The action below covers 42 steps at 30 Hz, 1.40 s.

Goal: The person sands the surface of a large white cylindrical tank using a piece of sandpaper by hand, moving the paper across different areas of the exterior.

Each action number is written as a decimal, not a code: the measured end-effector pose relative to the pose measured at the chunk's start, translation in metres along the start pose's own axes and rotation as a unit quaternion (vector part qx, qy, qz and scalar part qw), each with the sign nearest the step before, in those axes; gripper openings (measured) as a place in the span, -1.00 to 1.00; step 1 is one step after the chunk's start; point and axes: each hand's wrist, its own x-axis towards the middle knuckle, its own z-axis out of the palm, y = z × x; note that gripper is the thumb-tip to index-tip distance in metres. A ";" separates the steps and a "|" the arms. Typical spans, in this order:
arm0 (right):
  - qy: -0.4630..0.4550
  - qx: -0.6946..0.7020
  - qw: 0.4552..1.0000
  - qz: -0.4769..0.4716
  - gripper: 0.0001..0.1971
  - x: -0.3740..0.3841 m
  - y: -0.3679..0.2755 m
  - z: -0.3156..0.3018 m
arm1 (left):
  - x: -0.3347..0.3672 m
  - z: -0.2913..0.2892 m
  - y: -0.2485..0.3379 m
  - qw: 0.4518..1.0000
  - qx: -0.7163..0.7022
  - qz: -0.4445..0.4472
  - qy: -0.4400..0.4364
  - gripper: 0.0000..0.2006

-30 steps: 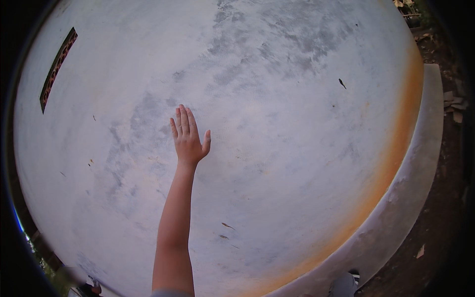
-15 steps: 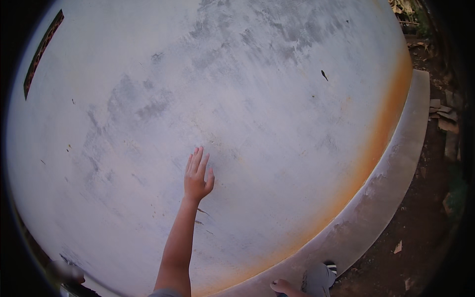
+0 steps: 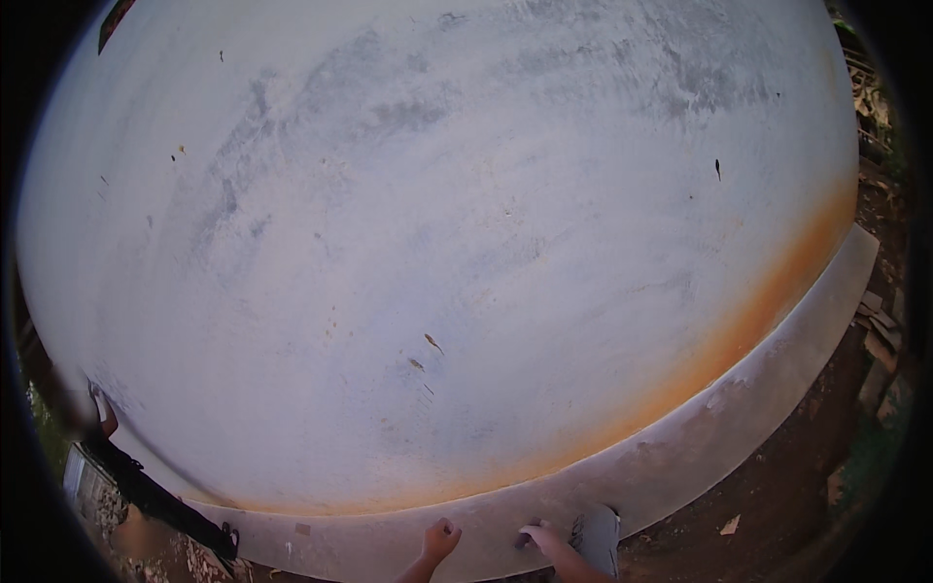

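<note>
Before me spreads a large pale wall (image 3: 408, 262), with grey smears and an orange-brown band along its lower edge. My left hand (image 3: 442, 537) is curled closed over the grey ledge at the wall's foot, apart from the wall, with nothing visible in it. To its right, my right hand (image 3: 546, 536) has its fingers closed on a small dark grey piece (image 3: 523, 538), whose kind I cannot make out. Beside the right hand is a grey object (image 3: 596, 537) with dark marks; I cannot tell what it is.
The ledge (image 3: 680, 466) curves along the wall's base. Brown ground (image 3: 758, 505) and broken flat pieces (image 3: 880, 325) lie beyond it on the right. Another person (image 3: 151, 486) in dark clothing stands at the far left, an arm at the wall. A dark opening (image 3: 115, 24) shows at upper left.
My left hand has left the wall, drawn down to the ledge, and gone from spread fingers to curled ones. The view has tilted down, showing more of the ledge and the other person.
</note>
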 end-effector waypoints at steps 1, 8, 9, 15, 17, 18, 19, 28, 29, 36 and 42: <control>-0.008 0.024 1.000 0.011 -0.77 -0.002 -0.005 0.003 | -0.015 0.010 -0.008 1.000 0.007 0.006 -0.004 -0.71; -0.038 0.009 0.998 0.049 -0.77 -0.015 -0.007 0.009 | -0.084 0.060 -0.048 0.995 0.000 -0.063 -0.072 -0.66; -0.049 0.026 0.997 0.045 -0.77 -0.019 -0.006 0.010 | -0.089 0.061 -0.055 0.994 0.012 -0.059 -0.088 -0.64; -0.113 0.194 0.974 0.041 -0.83 -0.057 -0.036 0.024 | -0.101 0.068 -0.091 0.960 0.173 0.042 -0.217 -0.56; -0.144 0.180 0.973 0.012 -0.86 -0.074 -0.053 0.025 | -0.103 0.076 -0.098 0.940 0.191 -0.070 -0.275 -0.52; -0.149 0.166 0.975 0.009 -0.87 -0.082 -0.060 0.023 | -0.104 0.080 -0.100 0.942 0.184 -0.066 -0.273 -0.50; -0.167 0.154 0.974 0.007 -0.87 -0.089 -0.068 0.018 | -0.106 0.085 -0.102 0.937 0.175 -0.067 -0.296 -0.49; -0.082 0.246 0.966 0.022 -0.73 -0.136 -0.089 -0.050 | -0.127 0.132 -0.104 0.949 0.084 -0.070 -0.294 -0.50; -0.075 0.251 0.965 0.026 -0.72 -0.139 -0.090 -0.054 | -0.129 0.135 -0.104 0.944 0.079 -0.091 -0.308 -0.50; -0.076 0.253 0.964 0.039 -0.71 -0.142 -0.094 -0.034 | -0.143 0.124 -0.107 0.945 0.021 -0.150 -0.289 -0.56; -0.126 0.263 0.956 0.040 -0.72 -0.137 -0.103 -0.006 | -0.149 0.103 -0.113 0.949 -0.075 -0.203 -0.230 -0.61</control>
